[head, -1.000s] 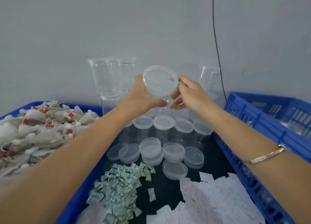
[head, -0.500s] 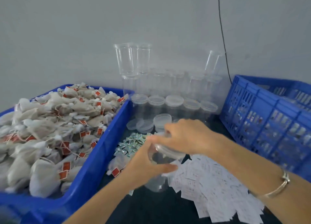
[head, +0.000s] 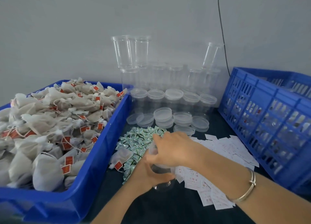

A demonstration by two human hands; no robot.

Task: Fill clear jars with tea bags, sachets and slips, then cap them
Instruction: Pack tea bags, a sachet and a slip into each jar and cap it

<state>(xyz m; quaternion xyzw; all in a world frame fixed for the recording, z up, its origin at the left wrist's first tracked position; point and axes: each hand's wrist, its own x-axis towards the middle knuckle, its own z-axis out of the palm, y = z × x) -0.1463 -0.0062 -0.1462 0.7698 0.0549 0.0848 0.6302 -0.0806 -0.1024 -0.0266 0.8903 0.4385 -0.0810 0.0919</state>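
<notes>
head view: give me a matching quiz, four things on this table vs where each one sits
Things
1. tea bags
2. green sachets
3. white slips
4. loose lids

Places
A. in front of the row of capped jars
B. heaped in the blue bin on the left
C. spread on the table beside the blue crate
D. piled on the table just right of the bin

Pairs: 1-B, 2-D, 3-C, 4-A

On the white slips [head: 217,196] at the front edge of the dark worktop [head: 168,210] there are red Chinese characters, too blurred to read. The red tags [head: 68,160] of the tea bags [head: 42,170] and the green-printed sachets [head: 138,139] are also not readable.
</notes>
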